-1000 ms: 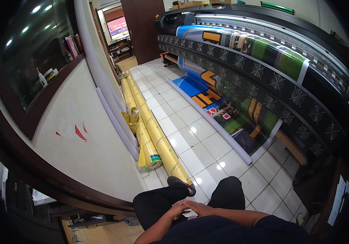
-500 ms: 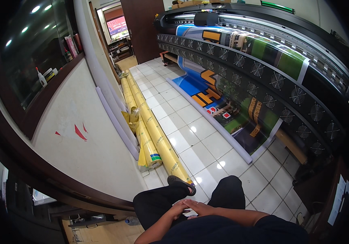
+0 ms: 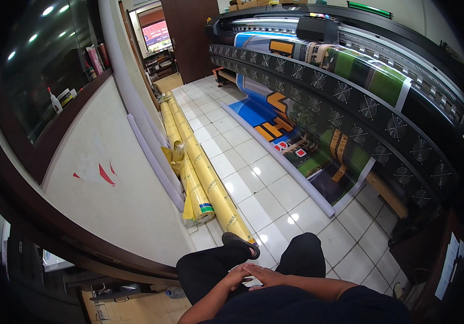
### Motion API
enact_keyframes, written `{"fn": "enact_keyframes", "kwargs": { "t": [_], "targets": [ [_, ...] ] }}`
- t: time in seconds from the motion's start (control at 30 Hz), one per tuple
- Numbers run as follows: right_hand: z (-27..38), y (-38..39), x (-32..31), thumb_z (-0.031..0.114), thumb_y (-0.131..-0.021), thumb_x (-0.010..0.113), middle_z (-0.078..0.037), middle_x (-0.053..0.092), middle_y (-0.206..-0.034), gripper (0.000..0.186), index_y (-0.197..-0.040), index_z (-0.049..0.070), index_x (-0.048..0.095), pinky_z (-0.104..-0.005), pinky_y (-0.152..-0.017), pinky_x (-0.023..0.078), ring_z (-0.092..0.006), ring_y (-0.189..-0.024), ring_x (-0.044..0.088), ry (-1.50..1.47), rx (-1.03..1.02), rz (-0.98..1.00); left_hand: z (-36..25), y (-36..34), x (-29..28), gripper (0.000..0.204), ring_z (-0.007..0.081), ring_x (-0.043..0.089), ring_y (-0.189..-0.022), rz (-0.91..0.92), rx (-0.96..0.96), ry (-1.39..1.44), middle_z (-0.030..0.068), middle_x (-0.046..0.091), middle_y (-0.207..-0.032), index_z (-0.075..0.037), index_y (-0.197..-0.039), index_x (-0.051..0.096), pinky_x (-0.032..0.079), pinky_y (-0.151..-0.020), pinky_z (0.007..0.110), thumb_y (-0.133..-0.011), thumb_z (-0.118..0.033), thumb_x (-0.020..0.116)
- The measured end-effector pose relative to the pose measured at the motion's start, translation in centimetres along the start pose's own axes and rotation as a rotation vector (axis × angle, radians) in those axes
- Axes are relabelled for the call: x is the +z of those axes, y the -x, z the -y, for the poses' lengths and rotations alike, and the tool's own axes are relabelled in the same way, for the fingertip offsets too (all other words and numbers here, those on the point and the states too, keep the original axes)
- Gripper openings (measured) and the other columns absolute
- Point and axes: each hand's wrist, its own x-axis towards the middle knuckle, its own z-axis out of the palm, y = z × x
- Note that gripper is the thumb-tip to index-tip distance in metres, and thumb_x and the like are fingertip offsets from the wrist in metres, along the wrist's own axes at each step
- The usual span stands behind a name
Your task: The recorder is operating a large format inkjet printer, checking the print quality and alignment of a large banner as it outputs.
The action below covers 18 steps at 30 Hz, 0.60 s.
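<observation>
The person's left hand (image 3: 237, 277) and right hand (image 3: 263, 276) rested together, overlapping; whether they gripped anything could not be told. Ahead of them, untouched, lay a long yellow-wrapped roll (image 3: 202, 167), probably heavy, stiff and slick, best cradled near both ends.

Left hand (image 3: 235, 277) partly hidden (fingers overlapping), left forearm (image 3: 206, 304) cropped below

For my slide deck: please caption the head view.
Left hand and right hand rest together, before a wide printer, its colourful banner and yellow rolls on white floor tiles.
</observation>
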Motion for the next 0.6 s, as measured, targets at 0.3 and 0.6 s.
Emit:
{"fn": "enact_keyframes", "kwargs": {
  "t": [0.3,0.6],
  "targets": [
    [0.24,-0.12,-0.13,0.045,-0.083,0.063,-0.024,0.030,-0.142,0.084,-0.140,-0.002,0.020,-0.0433,-0.104,0.033,-0.0383,-0.134,0.027,0.007,0.004,0.003,0.00,0.07,-0.07,0.036,0.0159,0.051,-0.109,0.002,0.004,-0.004,0.0044,0.053,-0.121,-0.011,-0.124,0.045,0.044,-0.088,0.033,-0.090,-0.013,0.053],
    [-0.14,0.03,0.22,0.043,-0.084,0.062,-0.024,0.029,-0.142,0.085,-0.141,-0.002,0.018,-0.0426,-0.105,0.032,-0.0375,-0.135,0.025,0.011,-0.011,-0.002,0.23,0.00,-0.23,0.035,0.0159,0.051,-0.110,0.006,0.013,-0.004,0.0042,0.053,-0.121,-0.011,-0.124,0.045,0.044,-0.088,0.033,-0.090,-0.015,0.054]
  ]
}}
